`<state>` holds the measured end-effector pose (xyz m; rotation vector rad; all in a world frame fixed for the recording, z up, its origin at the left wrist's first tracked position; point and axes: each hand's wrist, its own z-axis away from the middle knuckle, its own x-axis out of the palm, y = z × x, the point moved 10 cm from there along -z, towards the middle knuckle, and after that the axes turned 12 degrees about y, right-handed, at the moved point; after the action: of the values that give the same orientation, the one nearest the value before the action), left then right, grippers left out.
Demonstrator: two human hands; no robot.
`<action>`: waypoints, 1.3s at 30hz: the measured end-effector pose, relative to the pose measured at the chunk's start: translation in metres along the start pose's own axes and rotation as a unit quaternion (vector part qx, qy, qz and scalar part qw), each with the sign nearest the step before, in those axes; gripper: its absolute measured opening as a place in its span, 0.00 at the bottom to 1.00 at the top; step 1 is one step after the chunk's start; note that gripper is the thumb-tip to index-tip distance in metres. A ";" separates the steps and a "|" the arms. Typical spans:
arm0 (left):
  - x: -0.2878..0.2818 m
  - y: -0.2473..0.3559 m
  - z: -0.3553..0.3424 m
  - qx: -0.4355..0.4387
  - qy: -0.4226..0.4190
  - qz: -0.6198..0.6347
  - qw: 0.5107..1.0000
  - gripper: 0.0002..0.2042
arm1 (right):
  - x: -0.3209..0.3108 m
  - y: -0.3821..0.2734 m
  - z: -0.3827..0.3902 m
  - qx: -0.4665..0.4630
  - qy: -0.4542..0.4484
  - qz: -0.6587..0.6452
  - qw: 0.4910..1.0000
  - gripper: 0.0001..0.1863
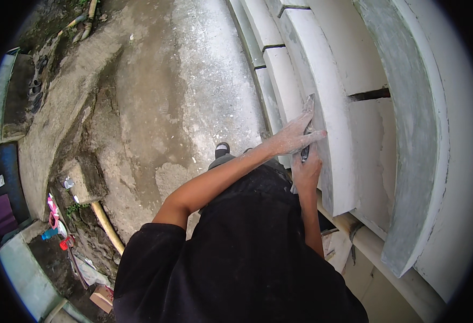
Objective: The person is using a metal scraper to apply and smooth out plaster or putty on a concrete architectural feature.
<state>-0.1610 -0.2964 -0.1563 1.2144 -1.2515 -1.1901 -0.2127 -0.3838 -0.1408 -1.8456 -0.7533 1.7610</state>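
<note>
My left hand (293, 135), coated in white dust, presses along a grey flat tool (310, 101) set against the side face of a white raised strip (328, 81) on the wall. Its fingers point up along the tool, and the thumb reaches over to the strip's edge. Just below, my right hand (307, 168) grips the tool's dark lower part, also dusty. Most of the tool is hidden by my hands, so its exact kind does not show.
A second grey-sided raised strip (408, 124) stands farther right. Beneath the strips runs a pipe-like bar (392, 264). To the left lies a concrete path (209, 70) with white powder, my shoe (222, 147) on it. Beyond are a concrete block (87, 177), a bamboo pole (107, 229) and scattered litter.
</note>
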 end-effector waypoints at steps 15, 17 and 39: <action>0.034 0.008 0.046 0.016 -0.062 -0.077 0.995 0.54 | -0.033 0.022 0.037 -0.039 -0.036 0.013 0.998 0.23; 0.037 0.004 0.044 0.011 -0.068 -0.079 0.995 0.54 | -0.031 0.025 0.039 -0.003 -0.025 0.021 0.999 0.24; 0.010 0.016 0.018 0.063 -0.036 0.003 0.997 0.53 | -0.023 -0.023 0.020 -0.012 0.065 -0.002 0.998 0.22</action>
<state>-0.1793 -0.3063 -0.1409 1.2680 -1.3997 -1.1738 -0.2348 -0.3829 -0.1096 -1.9520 -0.7301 1.6195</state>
